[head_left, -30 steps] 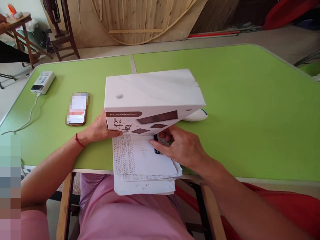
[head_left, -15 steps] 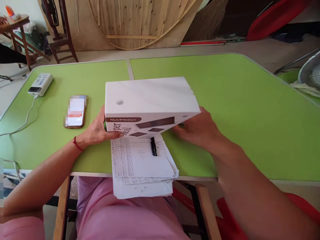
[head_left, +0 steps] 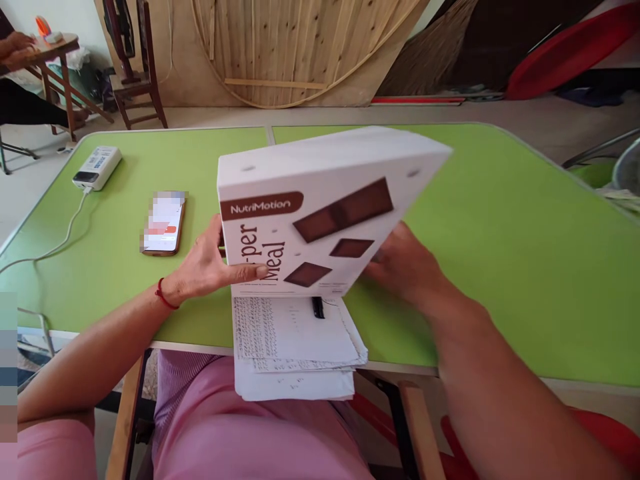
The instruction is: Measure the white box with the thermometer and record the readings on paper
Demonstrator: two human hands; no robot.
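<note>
A white cardboard box (head_left: pixel 310 193) with brown pictures and "NutriMotion" printing is held up, tilted, between both hands. My left hand (head_left: pixel 210 263) grips its left edge, thumb across the printed front, other fingers mostly hidden behind. On the other side my right hand (head_left: pixel 405 267) holds the lower right edge, its fingertips partly hidden by the box. Below the box lies a stack of handwritten papers (head_left: pixel 300 337), its near end hanging over the table edge. A black pen (head_left: pixel 318 307) rests on the papers, its upper part covered by the box.
On the green table (head_left: pixel 500 267), a phone (head_left: pixel 163 223) lies left of my left hand. Farther left is a white power bank (head_left: pixel 97 168) with a cable (head_left: pixel 70 230). Beyond the table stand a wooden chair (head_left: pixel 135 87) and a person's hand (head_left: pixel 17 47) at a small table.
The box has tipped so its printed front faces me more, and its right end has risen. Both hands have kept hold of it. The view has shifted slightly.
</note>
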